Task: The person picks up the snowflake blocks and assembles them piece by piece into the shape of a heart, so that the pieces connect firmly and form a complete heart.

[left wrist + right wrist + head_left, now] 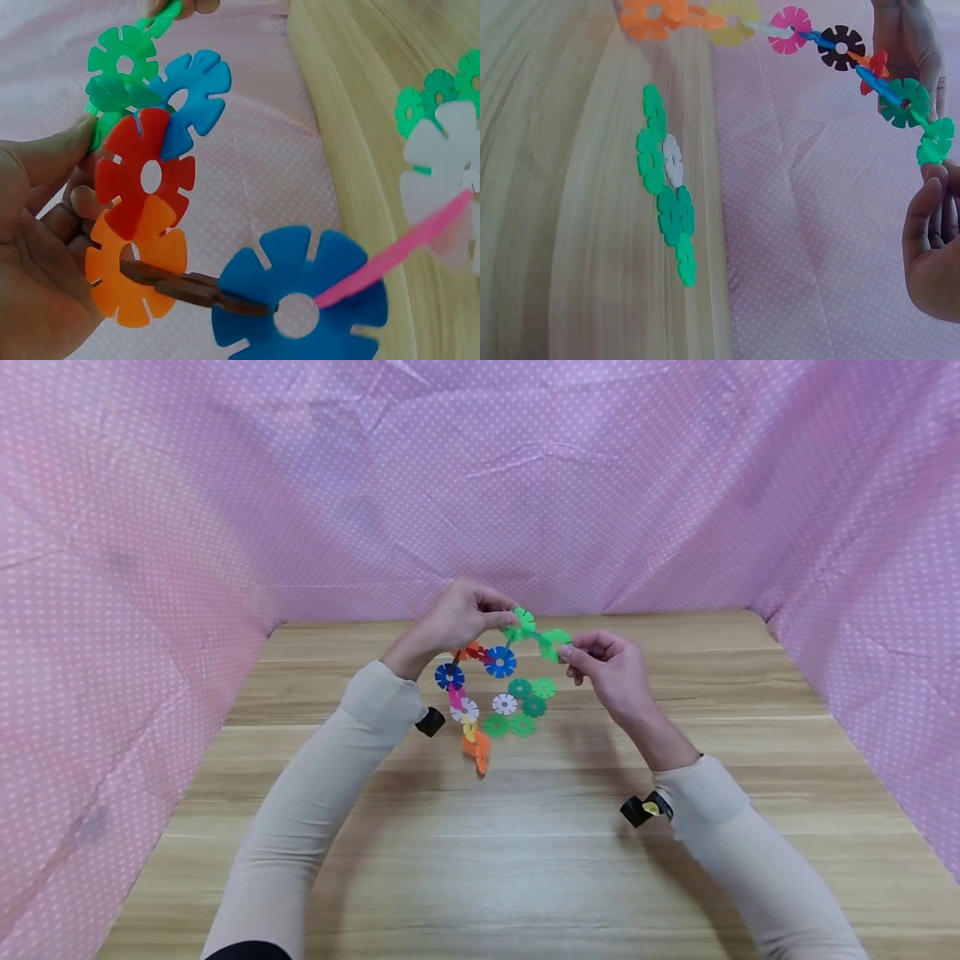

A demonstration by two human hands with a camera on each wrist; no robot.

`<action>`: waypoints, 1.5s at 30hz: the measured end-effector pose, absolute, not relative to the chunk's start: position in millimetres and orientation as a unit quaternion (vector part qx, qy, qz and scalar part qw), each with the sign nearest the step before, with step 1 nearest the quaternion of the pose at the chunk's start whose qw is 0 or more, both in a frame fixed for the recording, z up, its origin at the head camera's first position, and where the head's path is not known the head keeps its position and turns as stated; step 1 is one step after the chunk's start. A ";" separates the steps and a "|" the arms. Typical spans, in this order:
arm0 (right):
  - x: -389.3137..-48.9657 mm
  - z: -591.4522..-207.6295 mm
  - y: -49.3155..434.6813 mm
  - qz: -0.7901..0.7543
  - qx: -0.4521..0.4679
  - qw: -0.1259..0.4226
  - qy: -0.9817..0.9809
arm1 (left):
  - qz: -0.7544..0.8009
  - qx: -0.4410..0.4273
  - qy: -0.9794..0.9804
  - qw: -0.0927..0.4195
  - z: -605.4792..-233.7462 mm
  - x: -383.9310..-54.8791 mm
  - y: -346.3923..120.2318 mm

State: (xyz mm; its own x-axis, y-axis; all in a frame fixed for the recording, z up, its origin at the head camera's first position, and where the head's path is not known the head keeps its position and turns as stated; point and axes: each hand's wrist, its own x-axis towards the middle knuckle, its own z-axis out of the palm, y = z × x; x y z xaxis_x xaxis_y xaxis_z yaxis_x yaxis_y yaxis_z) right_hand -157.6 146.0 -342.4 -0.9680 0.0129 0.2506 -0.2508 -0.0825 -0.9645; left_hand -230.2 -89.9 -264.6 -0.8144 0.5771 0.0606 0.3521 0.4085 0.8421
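A chain of notched plastic snowflake discs point(492, 669) hangs in the air above the table, joined slot to slot. Its colours run from light green through blue, red, orange and pink to white, yellow and orange at the low end. Near the green end, my left hand point(459, 617) pinches a green disc point(109, 124) between thumb and fingers. My right hand point(617, 672) pinches the outermost light green disc point(553, 645) at its edge. In the right wrist view, that hand's fingertips point(930, 180) meet the light green piece.
Loose discs lie on the wooden table point(480, 860) below the chain: several green ones point(496, 732) and a white one point(497, 707). A pink dotted cloth point(480, 510) hangs round the back and sides. Black wrist devices point(636, 811) sit at both sleeves.
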 end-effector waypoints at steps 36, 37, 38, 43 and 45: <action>-172.8 -312.7 159.1 0.529 0.177 -0.080 -0.826 | 0.417 0.313 0.841 0.145 -255.5 -232.2 -92.2; -172.3 -313.1 158.6 0.530 0.175 -0.080 -0.826 | 0.414 0.312 0.844 0.141 -255.6 -231.5 -92.0; -171.8 -313.8 157.9 0.533 0.172 -0.079 -0.825 | 0.410 0.310 0.847 0.138 -255.5 -230.6 -91.9; -170.0 -318.3 155.9 0.560 0.170 -0.067 -0.808 | 0.379 0.308 0.867 0.101 -253.5 -225.3 -91.6; -169.6 -319.8 155.2 0.571 0.171 -0.063 -0.800 | 0.355 0.308 0.880 0.061 -252.0 -220.5 -92.3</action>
